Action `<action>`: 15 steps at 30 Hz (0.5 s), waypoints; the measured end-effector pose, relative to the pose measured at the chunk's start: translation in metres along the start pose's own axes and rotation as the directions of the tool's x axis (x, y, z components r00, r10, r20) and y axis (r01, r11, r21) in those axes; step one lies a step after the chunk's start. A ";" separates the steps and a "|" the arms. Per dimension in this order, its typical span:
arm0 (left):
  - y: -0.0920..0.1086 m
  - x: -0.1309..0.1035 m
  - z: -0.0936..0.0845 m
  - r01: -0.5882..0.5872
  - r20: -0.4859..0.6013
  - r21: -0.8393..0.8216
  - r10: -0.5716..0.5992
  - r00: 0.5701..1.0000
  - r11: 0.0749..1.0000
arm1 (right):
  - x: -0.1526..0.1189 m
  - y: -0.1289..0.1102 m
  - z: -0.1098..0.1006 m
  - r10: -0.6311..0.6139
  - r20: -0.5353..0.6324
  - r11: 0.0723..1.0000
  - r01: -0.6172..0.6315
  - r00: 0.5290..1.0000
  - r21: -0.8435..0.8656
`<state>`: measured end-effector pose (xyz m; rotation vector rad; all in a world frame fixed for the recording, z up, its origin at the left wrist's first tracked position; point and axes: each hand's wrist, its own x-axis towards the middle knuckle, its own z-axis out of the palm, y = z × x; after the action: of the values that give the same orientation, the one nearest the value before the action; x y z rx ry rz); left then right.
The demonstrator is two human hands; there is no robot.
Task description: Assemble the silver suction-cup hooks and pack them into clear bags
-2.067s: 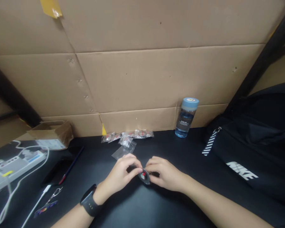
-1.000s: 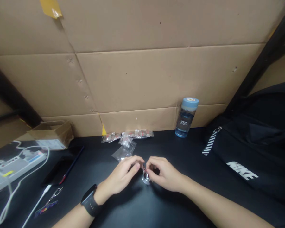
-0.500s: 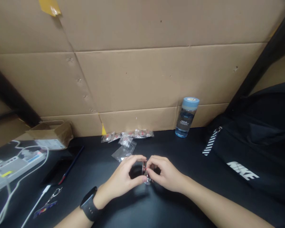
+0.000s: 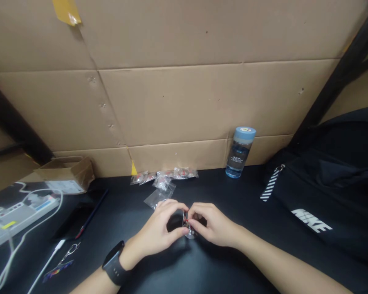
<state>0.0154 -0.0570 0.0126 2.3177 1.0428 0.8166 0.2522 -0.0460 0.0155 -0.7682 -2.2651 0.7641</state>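
Between my hands, low over the black tabletop, is a small shiny metal object (image 4: 190, 234) with a round, disc-like part standing on edge. My left hand (image 4: 158, 228), a black watch (image 4: 114, 261) on its wrist, curves thumb and fingers around the object's left side and grips it. My right hand (image 4: 214, 224) pinches a small red piece (image 4: 187, 221) at the object's middle. The fingers cover much of the object, so its exact kind cannot be made out. Just beyond my left hand lies an open clear plastic bag (image 4: 157, 197).
Several small clear packets (image 4: 184, 173) lie along the cardboard wall (image 4: 178, 110). A blue-capped bottle (image 4: 238, 157) stands right of them. A black backpack (image 4: 325, 192) fills the right side. Left are a cardboard box (image 4: 70, 175), a power strip (image 4: 24, 216), a phone (image 4: 76, 218) and a keychain (image 4: 59, 269).
Both hands stay in nearly the same place around the metal object. The right fingertips have shifted slightly at the red piece, and more of it shows now. The camera view has moved a little.
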 end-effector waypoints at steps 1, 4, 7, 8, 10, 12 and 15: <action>0.000 0.000 -0.001 -0.001 0.006 0.006 0.001 1.000 1.000 | 0.000 0.000 -0.001 0.012 0.011 1.000 -0.012 1.000 0.020; 0.001 0.001 -0.004 0.005 0.022 0.018 -0.006 1.000 1.000 | 0.001 -0.001 -0.003 0.033 0.025 0.999 -0.034 0.999 0.038; 0.002 0.001 -0.007 0.013 0.041 0.020 -0.014 0.999 1.000 | 0.002 -0.002 -0.006 0.030 0.045 0.999 -0.030 0.999 0.016; 0.002 0.002 -0.007 0.012 0.046 0.020 -0.013 0.999 1.000 | 0.002 -0.002 -0.007 0.023 0.053 1.000 -0.023 0.998 -0.002; 0.004 0.002 -0.009 0.005 0.055 0.021 -0.006 0.998 1.000 | 0.002 -0.003 -0.009 0.010 0.069 0.998 -0.005 0.998 -0.063; 0.005 0.002 -0.010 0.000 0.065 0.018 -0.001 0.998 1.000 | 0.002 -0.002 -0.010 0.007 0.081 0.989 0.006 0.997 -0.149; 0.005 0.002 -0.010 0.017 0.088 0.001 -0.017 0.996 1.000 | 0.002 -0.002 -0.010 0.018 0.100 0.971 0.006 0.995 -0.239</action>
<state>0.0120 -0.0567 0.0234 2.3193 1.0234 0.7012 0.2577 -0.0429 0.0236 -0.8641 -2.4784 0.5486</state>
